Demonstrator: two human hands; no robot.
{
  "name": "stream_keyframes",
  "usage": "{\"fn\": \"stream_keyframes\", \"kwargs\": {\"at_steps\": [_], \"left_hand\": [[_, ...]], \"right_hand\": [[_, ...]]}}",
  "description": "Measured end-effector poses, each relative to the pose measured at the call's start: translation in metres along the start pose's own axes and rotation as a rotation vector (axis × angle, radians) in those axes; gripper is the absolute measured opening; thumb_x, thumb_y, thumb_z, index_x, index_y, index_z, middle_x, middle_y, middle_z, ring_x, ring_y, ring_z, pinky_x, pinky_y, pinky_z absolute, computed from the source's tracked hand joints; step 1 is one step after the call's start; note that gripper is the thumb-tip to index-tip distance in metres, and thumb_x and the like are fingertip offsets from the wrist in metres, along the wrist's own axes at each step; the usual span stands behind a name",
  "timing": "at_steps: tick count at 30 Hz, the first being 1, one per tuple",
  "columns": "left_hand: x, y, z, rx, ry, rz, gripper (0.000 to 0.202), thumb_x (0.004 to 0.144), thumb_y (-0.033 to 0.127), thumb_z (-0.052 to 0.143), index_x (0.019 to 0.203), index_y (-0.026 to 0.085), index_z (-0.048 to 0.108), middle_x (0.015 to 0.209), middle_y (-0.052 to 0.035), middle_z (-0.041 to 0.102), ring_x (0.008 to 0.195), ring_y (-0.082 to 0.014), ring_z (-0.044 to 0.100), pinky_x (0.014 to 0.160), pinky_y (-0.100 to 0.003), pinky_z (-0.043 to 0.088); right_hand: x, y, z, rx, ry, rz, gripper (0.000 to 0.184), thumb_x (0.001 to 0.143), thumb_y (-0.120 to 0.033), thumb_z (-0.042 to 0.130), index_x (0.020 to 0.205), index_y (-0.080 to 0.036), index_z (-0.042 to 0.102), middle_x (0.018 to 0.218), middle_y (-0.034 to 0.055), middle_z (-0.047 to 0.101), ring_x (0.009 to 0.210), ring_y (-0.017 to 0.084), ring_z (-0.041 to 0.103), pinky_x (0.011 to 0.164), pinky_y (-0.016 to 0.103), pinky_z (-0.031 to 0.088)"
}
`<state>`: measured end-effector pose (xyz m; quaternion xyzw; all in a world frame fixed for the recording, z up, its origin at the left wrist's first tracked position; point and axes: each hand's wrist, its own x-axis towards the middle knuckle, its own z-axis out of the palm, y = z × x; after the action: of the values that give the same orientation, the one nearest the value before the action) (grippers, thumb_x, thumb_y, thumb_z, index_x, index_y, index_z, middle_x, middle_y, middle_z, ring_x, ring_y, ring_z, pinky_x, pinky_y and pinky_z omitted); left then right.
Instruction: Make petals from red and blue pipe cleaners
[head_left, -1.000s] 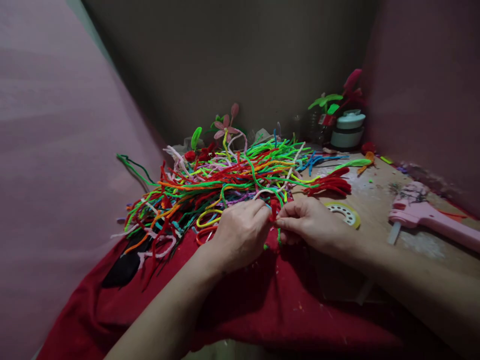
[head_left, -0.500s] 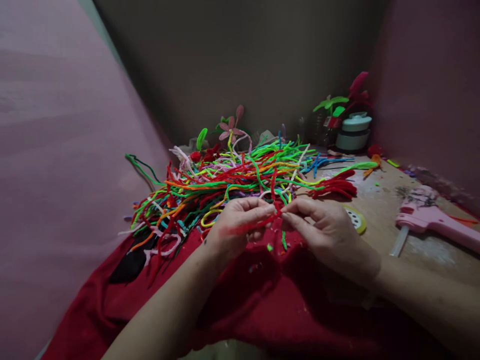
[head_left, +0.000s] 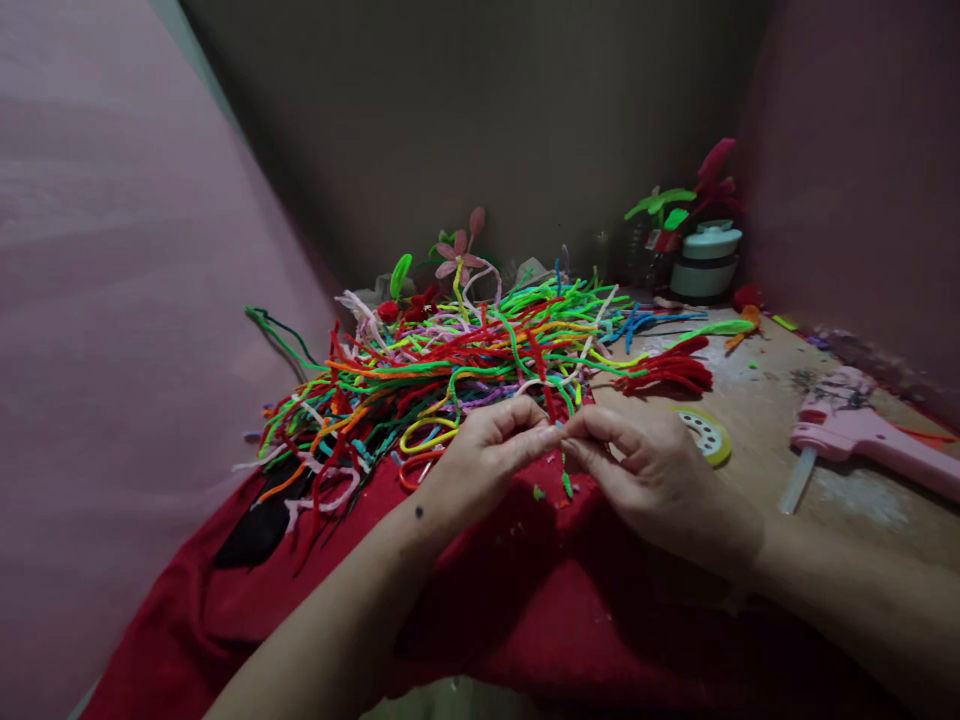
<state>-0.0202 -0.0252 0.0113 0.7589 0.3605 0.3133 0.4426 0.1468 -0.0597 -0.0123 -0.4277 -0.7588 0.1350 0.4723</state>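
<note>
Red cloth [head_left: 585, 630] drapes the near side of a worktable beneath a tangled pile of fuzzy craft stems [head_left: 450, 350] in green, red, orange and pink, with a pink glue gun [head_left: 870, 435] lying at right. In front of the pile, a person's right hand [head_left: 652, 470] and left hand [head_left: 495, 455] meet fingertip to fingertip, thumbs and forefingers pinched closed on the lower end of a red stem [head_left: 538, 365] that rises between them against the pile; the exact grip is partly hidden. Beyond the right hand lie a bundle of red stems [head_left: 667, 370] and, closer, a yellow-rimmed tape roll [head_left: 705, 437], partly covered.
</note>
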Motion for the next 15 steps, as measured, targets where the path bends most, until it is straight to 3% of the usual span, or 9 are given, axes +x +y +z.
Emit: {"fn": "stream_keyframes", "kwargs": {"at_steps": [3, 5, 10, 15], "left_hand": [[0.002, -0.001, 0.0, -0.294, -0.126, -0.194, 0.022, 0.079, 0.031, 0.056, 0.067, 0.014, 0.048, 0.062, 0.0032, 0.043, 0.056, -0.0072, 0.037, 0.055, -0.021, 0.031], [0.004, -0.002, -0.002, -0.27, -0.097, -0.193, 0.023, 0.078, 0.032, 0.057, 0.067, 0.014, 0.048, 0.062, 0.0036, 0.043, 0.057, -0.0069, 0.037, 0.055, -0.021, 0.03], [0.008, -0.002, -0.007, -0.033, 0.085, -0.068, 0.02, 0.081, 0.03, 0.054, 0.068, 0.015, 0.048, 0.062, 0.0047, 0.041, 0.058, -0.0067, 0.035, 0.056, -0.02, 0.031], [0.006, -0.006, 0.0, 0.255, 0.232, 0.112, 0.013, 0.082, 0.025, 0.052, 0.072, 0.016, 0.053, 0.065, 0.0028, 0.05, 0.06, -0.0084, 0.043, 0.058, -0.021, 0.035]], "right_hand": [[-0.002, 0.001, 0.002, -0.057, 0.049, -0.094, 0.016, 0.08, -0.012, 0.05, 0.068, -0.013, 0.061, 0.058, 0.0024, 0.057, 0.056, 0.011, 0.051, 0.055, 0.024, 0.036], [0.002, 0.002, 0.003, 0.087, 0.005, 0.04, 0.015, 0.08, -0.016, 0.051, 0.072, -0.013, 0.062, 0.061, 0.003, 0.06, 0.058, 0.012, 0.054, 0.056, 0.023, 0.039], [0.013, 0.005, 0.002, 0.613, -0.193, 0.575, 0.022, 0.077, -0.033, 0.057, 0.066, -0.014, 0.061, 0.058, 0.0025, 0.062, 0.049, 0.01, 0.053, 0.048, 0.022, 0.041], [0.013, 0.009, 0.003, 0.606, -0.137, 0.597, 0.021, 0.074, -0.03, 0.06, 0.06, -0.015, 0.059, 0.054, 0.001, 0.061, 0.046, 0.009, 0.052, 0.047, 0.021, 0.04]]}}
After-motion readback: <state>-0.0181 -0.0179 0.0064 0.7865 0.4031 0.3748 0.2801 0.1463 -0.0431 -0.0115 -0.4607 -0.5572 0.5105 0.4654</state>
